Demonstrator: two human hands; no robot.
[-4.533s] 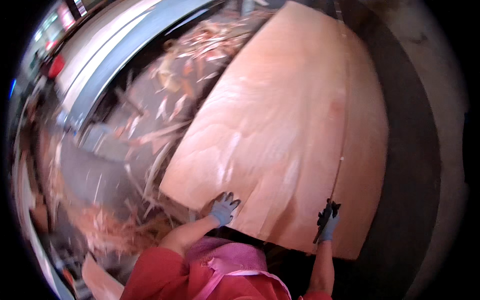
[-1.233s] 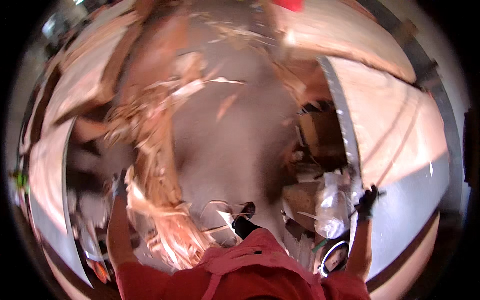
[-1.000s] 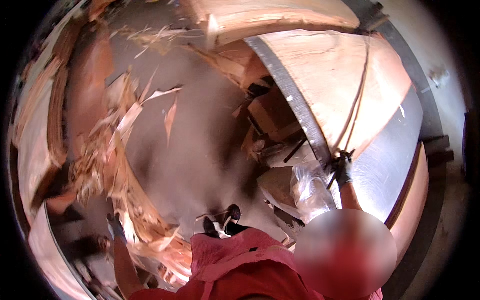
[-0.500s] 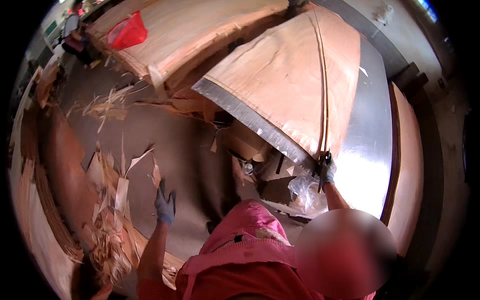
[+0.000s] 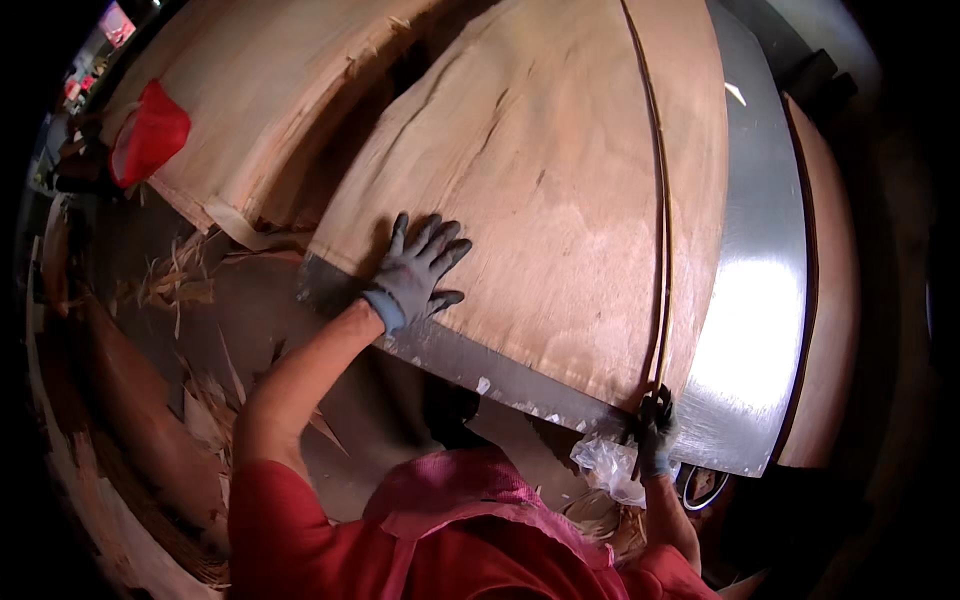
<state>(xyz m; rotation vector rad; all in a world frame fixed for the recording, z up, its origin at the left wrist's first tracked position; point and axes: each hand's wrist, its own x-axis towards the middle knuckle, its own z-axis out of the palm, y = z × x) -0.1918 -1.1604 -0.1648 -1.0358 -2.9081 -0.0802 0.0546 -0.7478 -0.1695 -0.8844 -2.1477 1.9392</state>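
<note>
A large tan wood veneer sheet (image 5: 560,210) covers much of a shiny metal tabletop (image 5: 748,240). My left hand (image 5: 420,268), in a grey glove with dark fingertips, lies on the sheet's near left corner with its fingers spread. Along the right part of the sheet runs a long, thin, slightly bowed stick (image 5: 662,220). At the near table edge, my gloved right hand (image 5: 656,432) is closed around the stick's near end. Dark splits run through the veneer's far left part.
A stack of veneer (image 5: 260,90) stands at the far left, with a red bag-like thing (image 5: 155,135) on it. Veneer scraps (image 5: 175,285) litter the floor at left. Clear plastic (image 5: 608,465) bunches below the table edge. Another veneer stack (image 5: 825,300) stands at right.
My left hand has moved from above the floor at left onto the veneer sheet. My right hand still grips the stick. The view has shifted closer over the table.
</note>
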